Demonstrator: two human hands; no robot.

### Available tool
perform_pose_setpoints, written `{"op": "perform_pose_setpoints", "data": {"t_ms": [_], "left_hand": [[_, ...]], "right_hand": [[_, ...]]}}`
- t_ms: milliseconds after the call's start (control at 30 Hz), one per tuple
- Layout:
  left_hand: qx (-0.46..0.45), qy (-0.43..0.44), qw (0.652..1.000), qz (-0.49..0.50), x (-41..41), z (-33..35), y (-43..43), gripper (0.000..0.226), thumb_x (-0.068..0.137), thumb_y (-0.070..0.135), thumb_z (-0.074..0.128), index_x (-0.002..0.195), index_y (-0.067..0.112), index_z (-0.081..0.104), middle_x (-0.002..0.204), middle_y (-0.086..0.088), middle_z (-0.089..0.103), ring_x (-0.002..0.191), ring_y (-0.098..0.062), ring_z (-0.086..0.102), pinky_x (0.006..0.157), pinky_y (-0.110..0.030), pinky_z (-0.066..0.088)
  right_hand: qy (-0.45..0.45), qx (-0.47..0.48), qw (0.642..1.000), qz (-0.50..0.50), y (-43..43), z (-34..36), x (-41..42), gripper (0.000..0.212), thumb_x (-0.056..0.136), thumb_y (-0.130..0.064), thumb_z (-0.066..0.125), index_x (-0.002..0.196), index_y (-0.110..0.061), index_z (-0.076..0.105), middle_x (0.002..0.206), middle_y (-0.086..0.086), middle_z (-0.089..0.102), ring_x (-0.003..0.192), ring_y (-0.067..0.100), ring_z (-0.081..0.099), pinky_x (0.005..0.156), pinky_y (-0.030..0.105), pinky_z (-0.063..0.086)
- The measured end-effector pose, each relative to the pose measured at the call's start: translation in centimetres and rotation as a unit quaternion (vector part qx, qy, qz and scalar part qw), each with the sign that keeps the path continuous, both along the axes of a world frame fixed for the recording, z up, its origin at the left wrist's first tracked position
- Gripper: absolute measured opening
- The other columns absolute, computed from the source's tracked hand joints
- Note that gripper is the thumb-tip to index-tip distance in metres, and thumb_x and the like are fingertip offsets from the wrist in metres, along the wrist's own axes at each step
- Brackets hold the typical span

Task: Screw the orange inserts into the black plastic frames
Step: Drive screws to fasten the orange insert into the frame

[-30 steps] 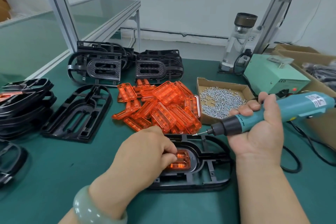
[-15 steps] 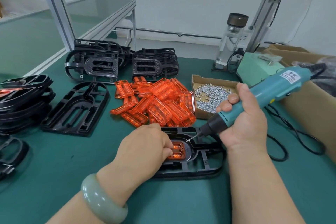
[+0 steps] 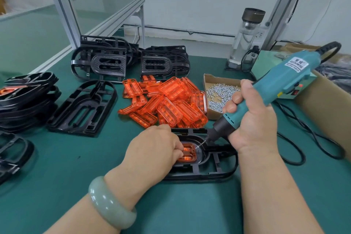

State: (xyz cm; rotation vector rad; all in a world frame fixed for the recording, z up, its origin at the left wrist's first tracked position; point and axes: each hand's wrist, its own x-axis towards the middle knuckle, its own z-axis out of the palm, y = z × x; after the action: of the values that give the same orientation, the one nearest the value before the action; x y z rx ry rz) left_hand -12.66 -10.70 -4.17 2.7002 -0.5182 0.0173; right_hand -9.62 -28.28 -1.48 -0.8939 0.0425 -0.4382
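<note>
Orange translucent plastic insert [image 3: 188,155] seated in black oval plastic frame [image 3: 215,170] — left hand [image 3: 155,150], fingers curled, holds it down. Right hand [image 3: 253,125] grips teal electric screwdriver [image 3: 284,85] — bit at insert's corner.

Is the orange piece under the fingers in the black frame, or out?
In: the orange insert sits in the recess of the black frame, left hand holding it.

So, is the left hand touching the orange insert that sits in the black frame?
Touching. The head view shows the curled fingertips of the left hand lying directly on the orange insert in the black frame, with no gap visible.
</note>
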Motion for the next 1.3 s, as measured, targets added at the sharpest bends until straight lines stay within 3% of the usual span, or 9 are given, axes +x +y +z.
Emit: {"op": "perform_pose_setpoints", "data": {"t_ms": [133, 633, 867, 1100, 1300], "left_hand": [[0.003, -0.006, 1.0, 0.003, 0.0, 0.0, 0.0, 0.02, 0.092, 0.04, 0.052, 0.101, 0.036, 0.069, 0.091, 0.012, 0.044, 0.097, -0.01, 0.048, 0.074, -0.024, 0.041], [0.01, -0.006, 1.0, 0.01, -0.1, 0.1, -0.1, 0.02, 0.091, 0.04, 0.053, 0.102, 0.038, 0.069, 0.098, 0.011, 0.05, 0.1, -0.012, 0.049, 0.08, -0.031, 0.047], [0.026, -0.008, 1.0, 0.006, -0.1, 0.2, -0.1, 0.021, 0.092, 0.041, 0.051, 0.105, 0.037, 0.067, 0.099, 0.011, 0.049, 0.101, -0.011, 0.048, 0.077, -0.027, 0.045], [0.046, -0.026, 0.998, -0.017, 0.0, 0.2, -0.3, 0.023, 0.095, 0.038, 0.047, 0.109, 0.033, 0.065, 0.104, 0.009, 0.051, 0.105, -0.012, 0.048, 0.083, -0.025, 0.044], [0.046, -0.014, 0.998, -0.038, 0.1, 0.2, -0.4, 0.022, 0.096, 0.031, 0.046, 0.106, 0.029, 0.065, 0.103, 0.005, 0.051, 0.103, -0.013, 0.048, 0.088, -0.029, 0.043]], "right_hand": [[-0.004, -0.002, 1.0, 0.005, 0.1, -0.1, 0.0, 0.016, 0.096, -0.012, 0.057, 0.081, -0.017, 0.053, 0.059, -0.002, 0.045, 0.045, 0.011, 0.043, 0.048, 0.021, 0.038], [-0.019, -0.064, 0.998, 0.014, 0.6, 0.0, -0.1, 0.006, 0.083, -0.019, 0.062, 0.082, -0.018, 0.056, 0.057, -0.004, 0.047, 0.043, 0.01, 0.044, 0.046, 0.02, 0.039], [-0.045, -0.102, 0.993, 0.047, 1.2, 0.5, -0.4, 0.004, 0.083, -0.017, 0.059, 0.086, -0.016, 0.056, 0.058, -0.004, 0.047, 0.043, 0.011, 0.045, 0.046, 0.02, 0.039], [-0.092, -0.18, 0.972, 0.123, 2.0, 1.0, -0.3, 0.014, 0.084, -0.018, 0.059, 0.098, -0.016, 0.055, 0.056, -0.006, 0.05, 0.044, 0.012, 0.045, 0.049, 0.023, 0.039], [-0.09, -0.148, 0.976, 0.133, 1.7, 0.7, -0.4, 0.021, 0.087, -0.017, 0.055, 0.108, -0.015, 0.055, 0.059, -0.006, 0.049, 0.045, 0.01, 0.045, 0.05, 0.023, 0.039]]}}
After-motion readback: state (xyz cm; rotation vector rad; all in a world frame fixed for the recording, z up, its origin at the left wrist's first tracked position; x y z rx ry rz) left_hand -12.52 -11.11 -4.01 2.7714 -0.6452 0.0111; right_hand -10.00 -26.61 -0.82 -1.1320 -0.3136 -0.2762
